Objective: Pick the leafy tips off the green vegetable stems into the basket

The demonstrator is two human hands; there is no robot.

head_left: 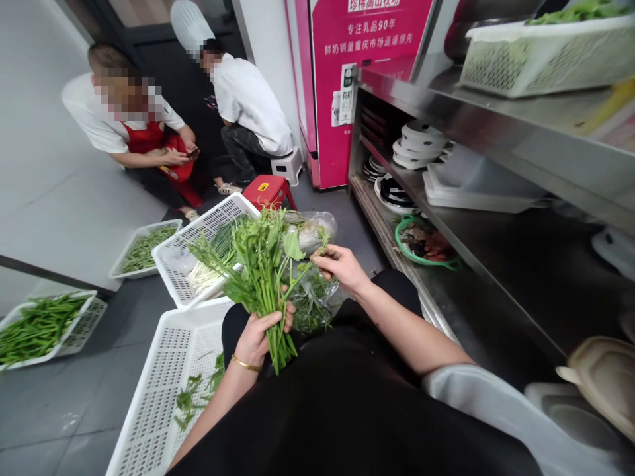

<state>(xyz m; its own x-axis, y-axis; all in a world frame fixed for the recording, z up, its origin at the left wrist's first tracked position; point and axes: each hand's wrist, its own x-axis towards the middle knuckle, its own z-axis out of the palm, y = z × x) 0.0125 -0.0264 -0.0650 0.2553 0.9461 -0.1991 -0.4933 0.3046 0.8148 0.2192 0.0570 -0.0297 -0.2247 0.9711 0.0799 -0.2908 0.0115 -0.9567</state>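
Note:
A thick bunch of leafy green stems (262,264) stands upright in my left hand (258,337), whose fingers wrap round the lower stalks. My right hand (340,266) pinches the tip of a single green shoot (302,272) that leans out from the bunch to the right. Below the bunch, more greens lie in a clear plastic bag (315,301) between my knees. At my left, a white plastic basket (149,390) holds a few loose leafy sprigs (193,396).
Ahead, another white basket (171,274) holds long green onions. Further left are baskets of green beans (149,248) and green stalks (40,327). A red stool (268,192) stands before two seated people. Steel shelves (476,264) with dishes line the right, near a pink fridge (367,92).

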